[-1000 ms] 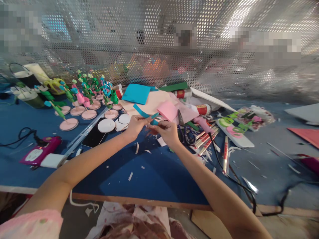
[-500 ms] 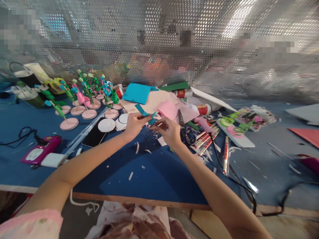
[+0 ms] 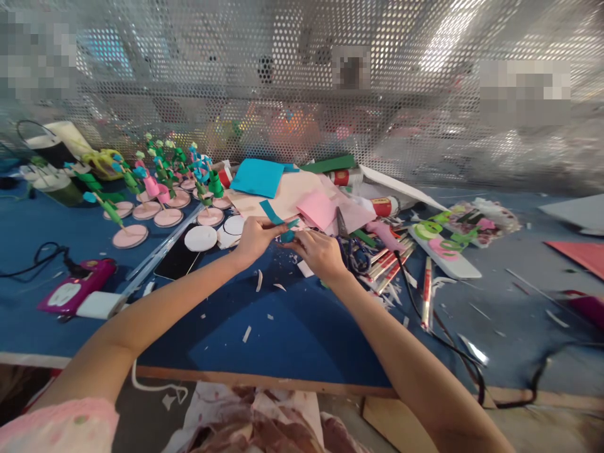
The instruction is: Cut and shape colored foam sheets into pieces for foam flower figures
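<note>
Over the middle of the blue table (image 3: 292,327), my left hand (image 3: 255,236) and my right hand (image 3: 321,251) meet fingertip to fingertip. Both pinch a narrow teal foam strip (image 3: 276,217); its loose end sticks up to the left and its other end curls into a small roll between my fingers. A pink foam sheet (image 3: 318,209) and black-handled scissors (image 3: 352,248) lie just beyond my right hand. White foam discs (image 3: 201,238) lie beside my left hand.
Several small foam figures on pink discs (image 3: 155,189) stand at the back left. A pink glue gun (image 3: 75,289) with a cable lies at the left. Teal and beige sheets (image 3: 264,179), glue tubes (image 3: 384,206), glue sticks (image 3: 391,264) and scraps crowd the middle. A perforated metal screen (image 3: 302,94) closes the back.
The strip's free end has swung more upright and the rolled end sits tighter between the fingertips. My right hand has shifted slightly left toward the left hand.
</note>
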### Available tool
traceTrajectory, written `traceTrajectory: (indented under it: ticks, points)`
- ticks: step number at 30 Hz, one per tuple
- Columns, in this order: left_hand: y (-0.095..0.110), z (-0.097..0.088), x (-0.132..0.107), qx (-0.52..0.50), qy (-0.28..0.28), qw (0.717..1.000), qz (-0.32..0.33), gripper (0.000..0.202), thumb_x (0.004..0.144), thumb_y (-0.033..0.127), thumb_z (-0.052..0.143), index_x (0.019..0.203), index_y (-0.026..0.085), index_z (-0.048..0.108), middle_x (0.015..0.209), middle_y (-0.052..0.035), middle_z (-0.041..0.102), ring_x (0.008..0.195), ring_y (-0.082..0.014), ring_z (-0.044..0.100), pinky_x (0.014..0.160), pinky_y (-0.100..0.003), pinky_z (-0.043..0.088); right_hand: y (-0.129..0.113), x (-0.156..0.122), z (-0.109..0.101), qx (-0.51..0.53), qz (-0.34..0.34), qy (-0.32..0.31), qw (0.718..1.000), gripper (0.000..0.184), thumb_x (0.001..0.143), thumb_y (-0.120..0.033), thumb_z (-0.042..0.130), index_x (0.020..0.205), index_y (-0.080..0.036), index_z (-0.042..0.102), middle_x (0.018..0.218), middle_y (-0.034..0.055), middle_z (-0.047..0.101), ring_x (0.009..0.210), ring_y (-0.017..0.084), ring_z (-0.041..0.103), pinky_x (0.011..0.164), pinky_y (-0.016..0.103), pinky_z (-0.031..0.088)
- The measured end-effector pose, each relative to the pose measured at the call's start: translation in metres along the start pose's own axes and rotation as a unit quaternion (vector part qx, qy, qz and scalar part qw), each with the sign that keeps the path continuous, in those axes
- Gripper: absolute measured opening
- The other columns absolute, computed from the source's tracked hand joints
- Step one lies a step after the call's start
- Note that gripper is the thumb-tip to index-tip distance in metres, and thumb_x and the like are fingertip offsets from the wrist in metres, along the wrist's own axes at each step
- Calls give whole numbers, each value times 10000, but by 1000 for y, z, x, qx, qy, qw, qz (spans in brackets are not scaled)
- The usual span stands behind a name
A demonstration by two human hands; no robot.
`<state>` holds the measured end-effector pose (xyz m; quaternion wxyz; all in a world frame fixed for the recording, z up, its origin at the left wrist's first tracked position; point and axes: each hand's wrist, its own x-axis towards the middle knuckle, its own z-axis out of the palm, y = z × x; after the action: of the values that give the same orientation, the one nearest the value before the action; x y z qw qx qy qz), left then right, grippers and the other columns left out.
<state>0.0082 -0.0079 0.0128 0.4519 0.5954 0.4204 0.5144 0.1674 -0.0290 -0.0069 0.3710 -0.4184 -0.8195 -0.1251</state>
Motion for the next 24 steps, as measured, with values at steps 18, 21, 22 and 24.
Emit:
traceTrajectory:
  ticks: [18,21,22,24]
  points:
    - [-5,3,2,-99,-24,994,-40,268,656,396,702,660,129,724,599,-53,679,641,-157,615,645,-274,469,-20,8,8,520,353,29,777,297,579,-472,728,593,-187,648,540,25,661,468,189,618,480,335,551]
    - [-3,2,2,-124,-50,986,-98,270,627,380,736,702,120,725,602,-58,673,607,-147,609,597,-267,458,-17,6,10,500,329,45,800,275,575,-453,728,572,-190,648,532,18,647,491,183,615,496,325,537]
    - [-2,1,2,-135,-66,982,-117,268,606,369,753,705,121,726,605,-56,673,600,-144,609,595,-265,456,-15,5,10,484,317,51,814,260,578,-440,727,568,-192,651,540,15,645,505,179,613,510,320,531]
    - [0,1,2,-150,-98,972,-150,261,557,342,786,691,126,727,603,-49,672,595,-136,607,611,-264,451,-13,4,9,445,288,61,846,228,608,-414,709,567,-196,659,564,13,648,531,170,607,533,305,512]
